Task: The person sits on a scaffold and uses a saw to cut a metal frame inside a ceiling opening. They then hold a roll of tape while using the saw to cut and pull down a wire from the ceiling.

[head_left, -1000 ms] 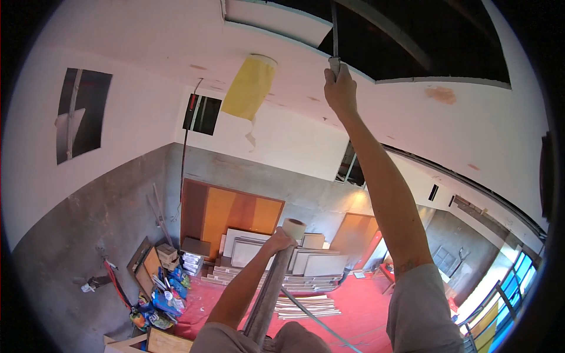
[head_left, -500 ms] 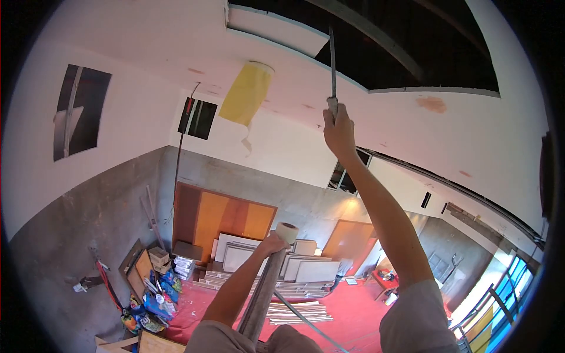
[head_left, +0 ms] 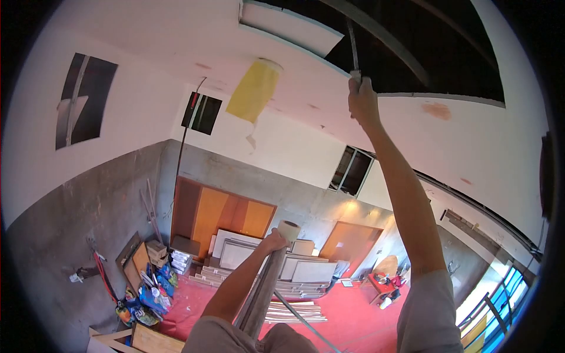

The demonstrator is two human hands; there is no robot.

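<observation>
My right hand [head_left: 364,101] is raised to the edge of the dark ceiling opening [head_left: 453,53], its fingers closed around the handle of a long thin saw-like blade [head_left: 352,44] that points up into the opening. Lower down, my left hand [head_left: 275,240] is closed at the top of a ladder-like pole [head_left: 265,288], against a roll of tape [head_left: 288,230]. Which of the two its fingers grip is hard to tell. A cut board piece [head_left: 288,26] lies along the opening's left edge. Yellow sheet [head_left: 254,91] hangs from the ceiling left of the blade.
Far below, boards [head_left: 241,256] lean by orange wooden panels [head_left: 235,212] above a red floor covering [head_left: 347,312]. Bags and tools [head_left: 156,294] lie at the lower left. A red table [head_left: 382,287] stands at the right, and part of a person [head_left: 339,270] shows near the boards.
My right hand has moved up and to the right with the blade, now at the opening's edge. The view has shifted slightly. My left hand stays at the pole's top.
</observation>
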